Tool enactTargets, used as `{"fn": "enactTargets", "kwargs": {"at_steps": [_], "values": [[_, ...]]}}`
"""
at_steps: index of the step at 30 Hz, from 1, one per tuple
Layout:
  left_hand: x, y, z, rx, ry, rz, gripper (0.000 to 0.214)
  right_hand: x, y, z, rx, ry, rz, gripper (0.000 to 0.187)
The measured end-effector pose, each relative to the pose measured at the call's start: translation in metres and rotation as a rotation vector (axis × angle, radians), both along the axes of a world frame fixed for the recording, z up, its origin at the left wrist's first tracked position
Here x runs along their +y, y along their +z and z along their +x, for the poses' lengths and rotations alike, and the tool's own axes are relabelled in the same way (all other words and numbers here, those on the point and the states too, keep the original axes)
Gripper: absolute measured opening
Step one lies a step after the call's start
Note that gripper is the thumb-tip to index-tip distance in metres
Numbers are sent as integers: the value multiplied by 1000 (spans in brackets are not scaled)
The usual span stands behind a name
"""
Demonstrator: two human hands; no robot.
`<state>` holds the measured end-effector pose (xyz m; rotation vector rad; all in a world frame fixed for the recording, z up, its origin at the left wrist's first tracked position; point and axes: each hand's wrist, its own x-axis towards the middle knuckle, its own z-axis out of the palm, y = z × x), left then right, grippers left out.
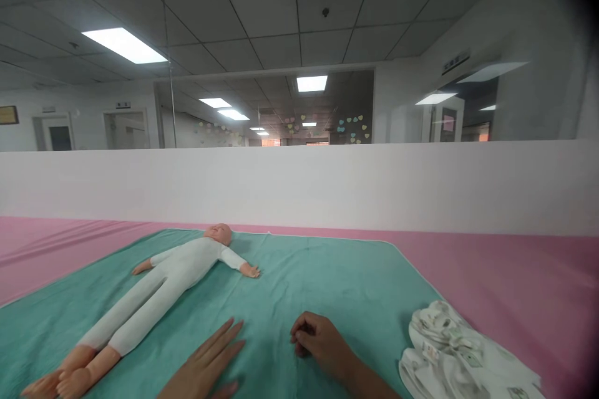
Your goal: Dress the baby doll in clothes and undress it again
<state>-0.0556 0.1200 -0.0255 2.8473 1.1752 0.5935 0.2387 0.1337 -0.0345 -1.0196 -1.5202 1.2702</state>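
A baby doll (159, 287) in a white bodysuit lies on its back on a teal towel (327, 274), head toward the far wall, arms spread. My left hand (210, 361) rests flat on the towel just right of the doll's legs, fingers stretched out. My right hand (318, 340) sits on the towel near the middle with its fingers curled in, knuckles up; nothing shows inside it. A crumpled white printed garment (453, 355) lies at the towel's right corner, a little right of my right hand.
The towel is spread over a pink sheet (515, 280) covering a wide surface. A low white partition wall (299, 184) runs along the far edge, with glass above it and a lit corridor beyond.
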Motion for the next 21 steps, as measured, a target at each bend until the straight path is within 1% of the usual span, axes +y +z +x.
{"fn": "enactTargets", "kwargs": {"at_steps": [3,5,8,10,13,15,16,19,21], "values": [[26,14,36,18,63,-235,51,-2,1,-1,-28,0,24,11],[40,16,51,19,92,-311,55,-3,1,-1,-66,-4,43,11],[59,7,61,46,156,-333,61,-4,1,1,-135,-10,55,13],[67,-3,61,75,159,-317,61,-4,2,2,-218,-37,91,16],[69,-9,58,89,138,-299,59,-10,6,3,-443,-144,282,18],[66,-5,58,85,143,-315,61,-17,12,5,-608,-193,400,22],[64,-2,58,81,147,-324,61,-22,17,7,-691,-202,431,26],[58,5,59,65,144,-342,62,-41,35,27,-971,-250,444,37],[56,7,59,56,145,-334,62,-56,50,56,-1148,-394,410,39]]}}
